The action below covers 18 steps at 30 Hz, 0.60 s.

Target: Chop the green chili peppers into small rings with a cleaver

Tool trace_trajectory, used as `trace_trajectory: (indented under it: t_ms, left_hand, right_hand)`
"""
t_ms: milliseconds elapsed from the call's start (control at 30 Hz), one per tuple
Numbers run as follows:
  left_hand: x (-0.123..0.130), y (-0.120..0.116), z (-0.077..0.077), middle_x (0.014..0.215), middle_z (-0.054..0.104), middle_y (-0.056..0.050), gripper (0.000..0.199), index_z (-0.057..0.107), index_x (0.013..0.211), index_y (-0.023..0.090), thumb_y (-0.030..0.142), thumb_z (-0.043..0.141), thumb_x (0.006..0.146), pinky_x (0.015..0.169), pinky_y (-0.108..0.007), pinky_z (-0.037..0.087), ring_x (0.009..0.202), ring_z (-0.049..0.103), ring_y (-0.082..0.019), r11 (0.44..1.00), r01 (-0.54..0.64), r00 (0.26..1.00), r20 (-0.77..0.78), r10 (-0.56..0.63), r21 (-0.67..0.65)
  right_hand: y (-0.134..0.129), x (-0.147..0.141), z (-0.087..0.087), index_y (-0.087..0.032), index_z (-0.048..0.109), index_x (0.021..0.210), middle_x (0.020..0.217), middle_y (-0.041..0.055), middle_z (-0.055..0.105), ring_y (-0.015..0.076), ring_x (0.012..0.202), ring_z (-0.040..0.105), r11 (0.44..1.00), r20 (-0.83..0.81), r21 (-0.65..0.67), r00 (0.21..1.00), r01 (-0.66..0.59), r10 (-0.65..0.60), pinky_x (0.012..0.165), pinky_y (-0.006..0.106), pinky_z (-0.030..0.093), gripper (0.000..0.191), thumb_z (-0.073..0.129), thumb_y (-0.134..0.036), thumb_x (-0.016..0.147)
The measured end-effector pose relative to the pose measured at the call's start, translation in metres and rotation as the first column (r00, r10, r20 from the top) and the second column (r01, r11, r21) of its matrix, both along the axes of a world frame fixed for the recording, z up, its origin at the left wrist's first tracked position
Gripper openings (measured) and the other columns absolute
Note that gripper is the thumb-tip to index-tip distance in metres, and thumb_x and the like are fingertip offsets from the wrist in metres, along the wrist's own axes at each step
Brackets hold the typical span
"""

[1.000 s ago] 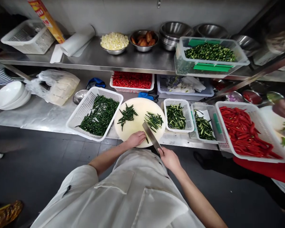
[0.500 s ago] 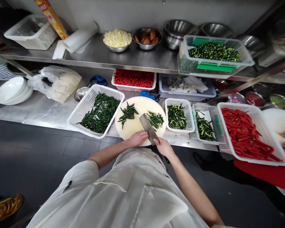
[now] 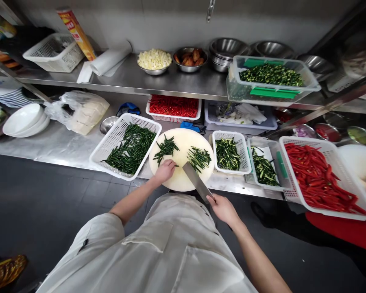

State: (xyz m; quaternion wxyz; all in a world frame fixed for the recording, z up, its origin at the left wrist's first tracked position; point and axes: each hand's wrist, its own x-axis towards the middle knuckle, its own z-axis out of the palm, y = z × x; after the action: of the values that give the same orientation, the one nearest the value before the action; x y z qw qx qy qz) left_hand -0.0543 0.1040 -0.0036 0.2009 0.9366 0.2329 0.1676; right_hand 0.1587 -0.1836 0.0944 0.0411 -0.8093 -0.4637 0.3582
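Note:
On the round white cutting board [image 3: 179,179], whole dark green peppers [image 3: 166,148] lie at the left and cut green strips [image 3: 199,158] at the right. My left hand [image 3: 165,171] is over the board's lower left part, its fingers pinched on a thin green pepper [image 3: 176,165]. In my right hand [image 3: 221,205] is the handle of a cleaver [image 3: 197,180], whose blade reaches over the board's lower right part, below the cut strips.
Left of the board stands a basket [image 3: 96,156] of green peppers. At the right are a small basket [image 3: 247,165] of cut strips, a clear container [image 3: 282,167] and a basket [image 3: 311,142] of red peppers. A steel shelf [image 3: 198,87] runs behind.
My left hand has moved left, away from the cleaver, and now pinches a green pepper. The cleaver and my right hand have shifted right and down. The camera view has tilted slightly upward.

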Motion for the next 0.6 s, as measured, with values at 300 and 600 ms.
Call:
trace_trajectory:
  t_ms: [300,600]
  left_hand:
    - [0.031,-0.069,-0.007,0.122,0.071,-0.011,0.025,0.07,0.12,0.019,0.022,0.047,0.11,0.105,-0.038,0.058,0.115,0.067,-0.022,0.931,0.362,0.93,0.077,-0.359,-0.035]
    - [0.031,-0.07,-0.001,0.119,0.071,-0.012,0.027,0.07,0.116,0.018,0.024,0.045,0.11,0.1,-0.037,0.058,0.111,0.067,-0.023,0.921,0.388,0.921,0.035,-0.387,-0.039]
  right_hand:
    - [0.016,-0.014,0.032,-0.023,0.073,0.109,0.101,0.0118,0.08,0.0274,0.093,0.075,0.997,0.133,-0.072,0.99,-0.027,0.037,0.073,0.03,0.038,0.038,0.04,-0.042,0.113]
    - [0.075,-0.018,-0.011,-0.019,0.073,0.11,0.108,0.0145,0.08,0.0266,0.101,0.073,0.993,0.056,0.106,0.997,0.055,-0.061,0.082,0.03,0.043,0.035,0.042,-0.035,0.112]
